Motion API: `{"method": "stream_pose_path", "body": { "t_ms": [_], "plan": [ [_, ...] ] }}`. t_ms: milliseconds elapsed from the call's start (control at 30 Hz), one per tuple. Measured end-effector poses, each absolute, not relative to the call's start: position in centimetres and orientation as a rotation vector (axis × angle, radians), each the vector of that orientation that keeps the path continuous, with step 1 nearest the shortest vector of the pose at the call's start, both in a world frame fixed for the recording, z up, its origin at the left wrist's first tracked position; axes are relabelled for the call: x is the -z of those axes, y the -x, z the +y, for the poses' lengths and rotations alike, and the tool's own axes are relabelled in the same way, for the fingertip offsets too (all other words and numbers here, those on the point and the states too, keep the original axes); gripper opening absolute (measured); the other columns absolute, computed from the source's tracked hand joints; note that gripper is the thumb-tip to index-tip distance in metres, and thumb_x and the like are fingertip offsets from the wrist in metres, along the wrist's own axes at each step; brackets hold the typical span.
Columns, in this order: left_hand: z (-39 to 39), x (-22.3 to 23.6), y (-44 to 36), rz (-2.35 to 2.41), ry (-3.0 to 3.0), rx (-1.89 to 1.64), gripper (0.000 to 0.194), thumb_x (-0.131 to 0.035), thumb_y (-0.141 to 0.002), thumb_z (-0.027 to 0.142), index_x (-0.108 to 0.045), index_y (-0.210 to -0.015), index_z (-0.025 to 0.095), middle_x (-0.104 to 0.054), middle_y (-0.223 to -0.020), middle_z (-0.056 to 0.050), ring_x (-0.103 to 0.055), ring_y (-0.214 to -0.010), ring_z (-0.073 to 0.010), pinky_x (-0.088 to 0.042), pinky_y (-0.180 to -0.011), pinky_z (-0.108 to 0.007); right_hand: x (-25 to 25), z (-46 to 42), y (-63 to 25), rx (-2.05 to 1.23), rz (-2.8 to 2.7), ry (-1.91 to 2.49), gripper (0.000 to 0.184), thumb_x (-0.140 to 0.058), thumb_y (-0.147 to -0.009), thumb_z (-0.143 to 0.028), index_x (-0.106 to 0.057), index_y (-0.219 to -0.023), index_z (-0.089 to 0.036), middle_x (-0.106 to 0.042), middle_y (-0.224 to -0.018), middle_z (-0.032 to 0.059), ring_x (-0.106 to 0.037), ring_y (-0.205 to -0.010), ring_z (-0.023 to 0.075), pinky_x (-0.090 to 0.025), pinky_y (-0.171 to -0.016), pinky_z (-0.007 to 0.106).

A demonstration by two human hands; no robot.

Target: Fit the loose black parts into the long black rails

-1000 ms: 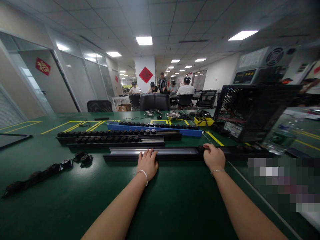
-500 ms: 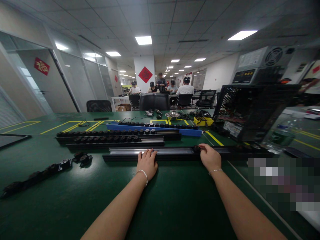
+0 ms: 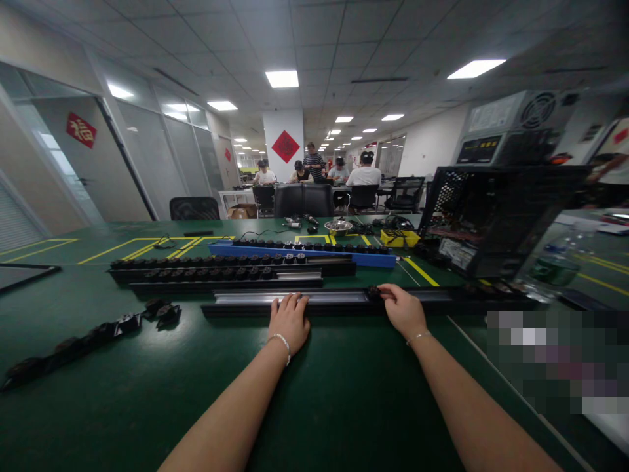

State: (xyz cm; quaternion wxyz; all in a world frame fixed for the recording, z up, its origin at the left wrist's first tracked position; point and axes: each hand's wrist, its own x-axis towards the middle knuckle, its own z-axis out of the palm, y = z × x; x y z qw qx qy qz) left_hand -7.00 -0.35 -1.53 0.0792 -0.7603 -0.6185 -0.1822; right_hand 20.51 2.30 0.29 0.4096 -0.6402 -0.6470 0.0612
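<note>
A long black rail with a silver channel (image 3: 339,299) lies across the green table in front of me. My left hand (image 3: 289,320) rests on its near edge, fingers stretched flat and together, holding nothing. My right hand (image 3: 401,308) is further right on the same rail, fingers pinched on a small black slider piece (image 3: 374,292) that sits in the channel.
Behind lie two black rails filled with several black pieces (image 3: 230,270) and a blue rail (image 3: 304,252). A loose strip of black pieces (image 3: 88,338) lies at the left. An open black computer case (image 3: 496,216) stands at the right. Several people sit at a far table (image 3: 314,176).
My right hand has slid left along the rail, taking the small black piece with it. My left hand has stayed in place.
</note>
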Motion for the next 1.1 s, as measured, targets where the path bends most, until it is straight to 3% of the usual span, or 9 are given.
{"method": "stream_pose_path", "body": {
  "t_ms": [700,1100],
  "plan": [
    [-0.3,1.6,7.0,-1.842,2.269,0.551,0.047,-0.045,-0.081,0.026,-0.048,-0.128,0.026,-0.050,-0.136,-0.006,-0.038,-0.128,-0.0242,-0.020,-0.109,-0.050,-0.8,1.7,-18.4,-0.295,-1.744,1.476,0.045,-0.041,-0.068,-0.004,-0.064,-0.103,-0.020,-0.072,-0.096,0.0015,-0.066,-0.095,0.0157,-0.049,-0.090,0.029],
    [-0.4,1.5,6.8,-1.856,2.265,0.528,0.048,-0.045,-0.081,0.026,-0.047,-0.129,0.026,-0.049,-0.137,-0.006,-0.037,-0.129,-0.0247,-0.020,-0.109,-0.051,-0.5,1.6,-16.9,-0.363,-1.802,1.346,0.040,-0.040,-0.065,0.000,-0.059,-0.096,-0.020,-0.069,-0.098,0.0038,-0.066,-0.094,0.0152,-0.047,-0.093,0.031]
  ]
}}
